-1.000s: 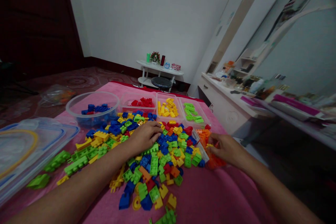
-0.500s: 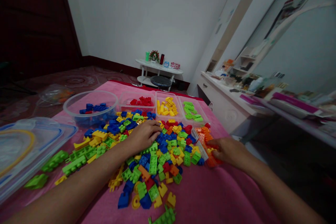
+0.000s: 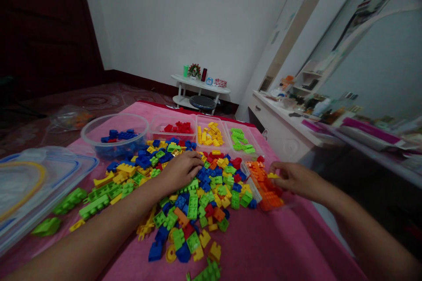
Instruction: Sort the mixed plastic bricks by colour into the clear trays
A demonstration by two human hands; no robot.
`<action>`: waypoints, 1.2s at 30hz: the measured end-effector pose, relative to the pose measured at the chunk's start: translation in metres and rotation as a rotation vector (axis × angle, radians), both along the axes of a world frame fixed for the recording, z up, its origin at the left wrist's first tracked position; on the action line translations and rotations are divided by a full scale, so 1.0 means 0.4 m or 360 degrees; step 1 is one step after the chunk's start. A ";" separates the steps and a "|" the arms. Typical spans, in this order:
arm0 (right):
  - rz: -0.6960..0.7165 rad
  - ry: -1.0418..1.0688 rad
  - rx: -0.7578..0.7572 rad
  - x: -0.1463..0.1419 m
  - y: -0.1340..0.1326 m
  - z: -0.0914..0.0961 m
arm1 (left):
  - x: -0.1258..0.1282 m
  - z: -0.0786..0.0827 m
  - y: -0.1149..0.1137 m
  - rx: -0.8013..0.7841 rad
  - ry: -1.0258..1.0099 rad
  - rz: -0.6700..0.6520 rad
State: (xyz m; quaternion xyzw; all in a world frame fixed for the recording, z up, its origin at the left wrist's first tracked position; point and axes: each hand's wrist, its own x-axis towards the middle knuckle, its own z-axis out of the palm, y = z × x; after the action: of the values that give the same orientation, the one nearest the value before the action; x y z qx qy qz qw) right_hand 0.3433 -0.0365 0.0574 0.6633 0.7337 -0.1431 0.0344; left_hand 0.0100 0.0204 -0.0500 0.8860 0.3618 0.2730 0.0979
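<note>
Our right hand (image 3: 293,178) pinches a yellow brick (image 3: 273,176) at the mixed heap's (image 3: 206,184) three o'clock; our left hand (image 3: 183,169) lies on it, grip hidden; tubs (image 3: 94,141) from ten to one are part-filled, mostly by colour; much lies unsorted.

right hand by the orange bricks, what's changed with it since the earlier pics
The right hand has drawn back up and to the right from the orange bricks, a small yellow piece now showing pinched at its fingertips. The left hand stays on the mixed pile; the round tub looks unchanged.
</note>
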 end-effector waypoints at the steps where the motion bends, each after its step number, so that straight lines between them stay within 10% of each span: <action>1: 0.0011 0.0107 0.0030 -0.005 0.002 0.008 | 0.000 -0.001 0.001 0.0000 -0.0003 0.0000; 10: 0.0346 0.0134 0.0102 -0.184 0.084 0.046 | -0.001 0.000 0.000 -0.0016 -0.0022 -0.0004; 18: 0.0074 0.0110 0.0562 -0.290 0.220 0.063 | 0.001 -0.006 0.012 -0.0075 0.0077 -0.0007; 23: 0.0039 -0.0008 0.0818 -0.248 0.201 0.068 | 0.000 -0.002 0.010 -0.0084 0.0114 -0.0013; 36: 0.0247 -0.0220 0.0259 -0.022 0.025 -0.002 | 0.001 -0.005 0.011 -0.0040 0.0108 0.0021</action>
State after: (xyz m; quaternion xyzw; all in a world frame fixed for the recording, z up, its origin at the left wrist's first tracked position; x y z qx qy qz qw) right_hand 0.3345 -0.0264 0.0565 0.6135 0.7878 -0.0340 0.0420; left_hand 0.0104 0.0249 -0.0520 0.8911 0.3742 0.2387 0.0950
